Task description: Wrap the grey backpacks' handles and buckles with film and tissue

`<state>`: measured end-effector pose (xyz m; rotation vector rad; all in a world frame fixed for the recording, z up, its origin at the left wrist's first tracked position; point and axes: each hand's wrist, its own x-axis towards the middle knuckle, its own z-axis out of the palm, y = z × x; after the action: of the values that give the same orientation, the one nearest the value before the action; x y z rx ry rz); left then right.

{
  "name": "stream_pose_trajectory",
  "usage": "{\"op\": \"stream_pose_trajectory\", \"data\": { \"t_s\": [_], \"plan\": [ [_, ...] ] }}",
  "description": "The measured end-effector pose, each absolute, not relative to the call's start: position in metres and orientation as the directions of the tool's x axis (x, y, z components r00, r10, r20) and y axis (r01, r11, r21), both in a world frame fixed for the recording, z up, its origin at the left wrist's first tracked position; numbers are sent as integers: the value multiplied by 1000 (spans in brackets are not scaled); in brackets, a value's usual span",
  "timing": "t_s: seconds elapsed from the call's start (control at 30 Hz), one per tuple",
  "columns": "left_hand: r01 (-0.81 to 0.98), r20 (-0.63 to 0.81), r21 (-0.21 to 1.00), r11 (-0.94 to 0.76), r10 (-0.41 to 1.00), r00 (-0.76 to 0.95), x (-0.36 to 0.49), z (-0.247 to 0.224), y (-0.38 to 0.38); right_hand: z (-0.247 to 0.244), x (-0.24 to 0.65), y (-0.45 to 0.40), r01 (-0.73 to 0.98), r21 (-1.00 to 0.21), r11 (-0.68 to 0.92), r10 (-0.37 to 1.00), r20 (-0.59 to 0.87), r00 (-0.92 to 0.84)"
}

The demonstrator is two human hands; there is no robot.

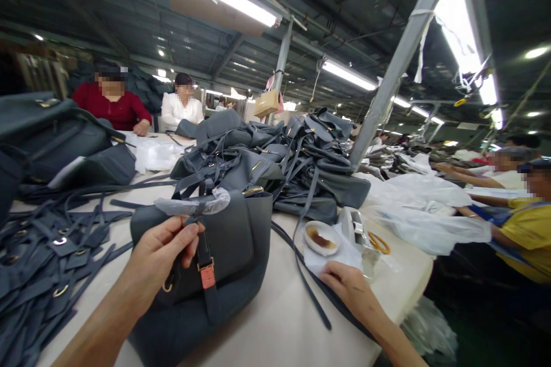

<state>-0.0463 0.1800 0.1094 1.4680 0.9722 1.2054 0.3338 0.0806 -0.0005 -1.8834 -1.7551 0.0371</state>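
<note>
A dark blue bag (232,252) stands on the pale table, with a plastic-wrapped handle (202,204) on top and a red tag (207,277) at its strap buckle. My left hand (172,241) is in front of the bag's flap, just below the handle, fingers pinched together; what they hold is too small to name. To the right, my right hand (344,284) rests by a long dark strap (310,275), its fingers curled down and their tips hidden. Just beyond it, a white bowl with brown residue (321,238) sits on a white sheet (350,252).
Dark bags are piled (275,155) behind, and loose straps (51,264) lie at left. Orange-handled scissors (379,242) and clear plastic (422,212) are at right. Several people work around the tables; a metal post (387,80) slants up beyond.
</note>
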Motion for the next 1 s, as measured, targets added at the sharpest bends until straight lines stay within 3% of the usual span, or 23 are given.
{"op": "stream_pose_trajectory", "data": {
  "t_s": [0.17, 0.37, 0.47, 0.63, 0.7, 0.77, 0.83, 0.9, 1.0],
  "plan": [
    [-3, 216, 976, -220, 956, 196, -46, 110, 179, -1, 335, 85, 848, -524, -75, 925, 280, 255],
    [-27, 196, 980, -195, 957, 213, -44, 113, 179, 6, 346, 92, 783, -622, -23, 942, 250, 226],
    [-46, 163, 987, -156, 959, 231, -43, 116, 176, 11, 348, 95, 783, -622, -22, 894, 339, 294],
    [-103, 57, 994, -22, 936, 348, -43, 114, 171, 20, 319, 95, 824, -564, 51, 694, 614, 377],
    [-123, -17, 990, 73, 916, 401, -43, 110, 170, 26, 294, 94, 884, -414, 216, 616, 761, 206],
    [-145, -81, 976, 160, 893, 444, -44, 105, 170, 31, 263, 94, 902, -121, 414, 478, 872, -103],
    [-173, -103, 962, 211, 868, 486, -44, 101, 169, 38, 232, 96, 836, 141, 530, 331, 873, -357],
    [-208, -81, 952, 224, 841, 535, -45, 98, 167, 43, 203, 101, 783, 236, 575, 270, 849, -454],
    [-260, -16, 941, 216, 796, 605, -44, 97, 163, 49, 168, 111, 743, 265, 615, 224, 845, -487]
  ]
}}
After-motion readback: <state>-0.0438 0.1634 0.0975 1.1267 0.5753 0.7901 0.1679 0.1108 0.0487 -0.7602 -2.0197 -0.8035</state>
